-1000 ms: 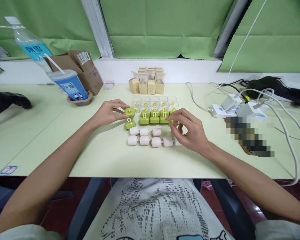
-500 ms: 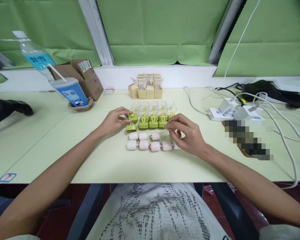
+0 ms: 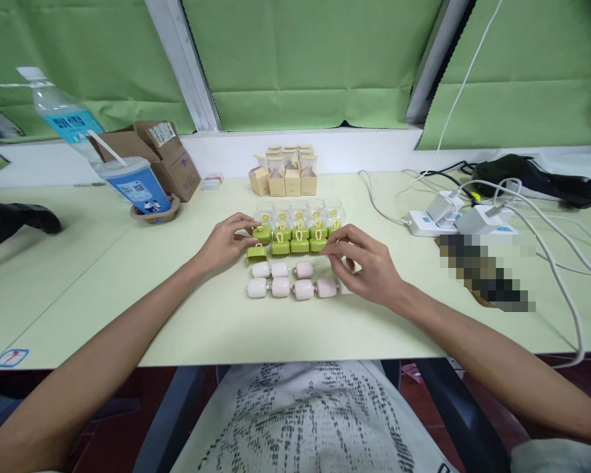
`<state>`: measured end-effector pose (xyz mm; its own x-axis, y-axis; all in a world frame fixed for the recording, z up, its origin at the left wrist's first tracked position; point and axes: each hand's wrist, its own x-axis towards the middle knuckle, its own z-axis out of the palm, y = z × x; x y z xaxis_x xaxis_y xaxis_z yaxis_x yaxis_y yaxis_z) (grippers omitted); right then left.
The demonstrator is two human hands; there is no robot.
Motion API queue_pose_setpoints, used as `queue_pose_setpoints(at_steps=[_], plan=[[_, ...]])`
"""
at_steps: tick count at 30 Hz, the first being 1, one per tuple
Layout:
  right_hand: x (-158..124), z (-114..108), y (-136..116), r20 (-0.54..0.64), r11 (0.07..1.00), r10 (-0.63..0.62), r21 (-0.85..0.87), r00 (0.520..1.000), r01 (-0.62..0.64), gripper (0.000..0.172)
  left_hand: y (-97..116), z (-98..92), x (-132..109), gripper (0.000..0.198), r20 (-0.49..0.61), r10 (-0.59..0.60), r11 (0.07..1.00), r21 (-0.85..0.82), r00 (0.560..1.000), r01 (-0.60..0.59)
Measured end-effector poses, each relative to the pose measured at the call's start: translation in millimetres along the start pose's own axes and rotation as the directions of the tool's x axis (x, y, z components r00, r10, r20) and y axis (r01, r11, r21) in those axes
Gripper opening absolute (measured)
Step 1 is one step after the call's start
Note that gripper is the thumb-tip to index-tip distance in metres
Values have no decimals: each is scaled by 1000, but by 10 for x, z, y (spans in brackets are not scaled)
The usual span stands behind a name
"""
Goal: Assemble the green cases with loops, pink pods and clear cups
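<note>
Small green caps with pale yellow loops stand in two rows on the table. At their left end, the thumb and index finger of my left hand are closed around the edge of a green cap. Another green cap sits just in front of it, slightly apart. My right hand is at the right end, thumb and index drawn together beside the front row; what lies between them is hidden. White and pale pink rounded pieces lie in two rows nearer me, partly covered by my right hand.
Clear cups with yellow marks line up behind the caps, before small cream boxes. Farther left are a blue drink cup, a bottle and a cardboard box. A power strip with white cables is at right.
The whole view has shifted slightly. Both hands keep almost the same place and shape beside the green caps, and the pieces keep their arrangement.
</note>
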<state>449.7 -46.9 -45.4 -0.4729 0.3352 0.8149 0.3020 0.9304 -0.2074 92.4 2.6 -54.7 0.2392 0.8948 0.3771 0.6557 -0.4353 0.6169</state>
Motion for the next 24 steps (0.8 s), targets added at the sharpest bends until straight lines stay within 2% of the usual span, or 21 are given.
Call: queue_pose_setpoints(at_steps=[8, 16, 20, 24], plan=[[-10, 8, 16, 2, 1000, -1, 1, 1000, 1, 24, -2, 28, 2, 42, -13, 27, 998, 54, 1000, -27], [-12, 3, 23, 10, 1000, 1, 6, 1000, -1, 25, -71, 16, 7, 58, 11, 29, 999, 40, 1000, -29], [-10, 20, 7, 10, 1000, 11, -11, 1000, -10, 24, -35, -58, 12, 52, 22, 47, 996, 81, 999, -49], [50, -97, 57, -23, 993, 64, -100, 998, -66, 21, 110, -232, 0, 34, -1, 163, 970, 184, 987, -160]])
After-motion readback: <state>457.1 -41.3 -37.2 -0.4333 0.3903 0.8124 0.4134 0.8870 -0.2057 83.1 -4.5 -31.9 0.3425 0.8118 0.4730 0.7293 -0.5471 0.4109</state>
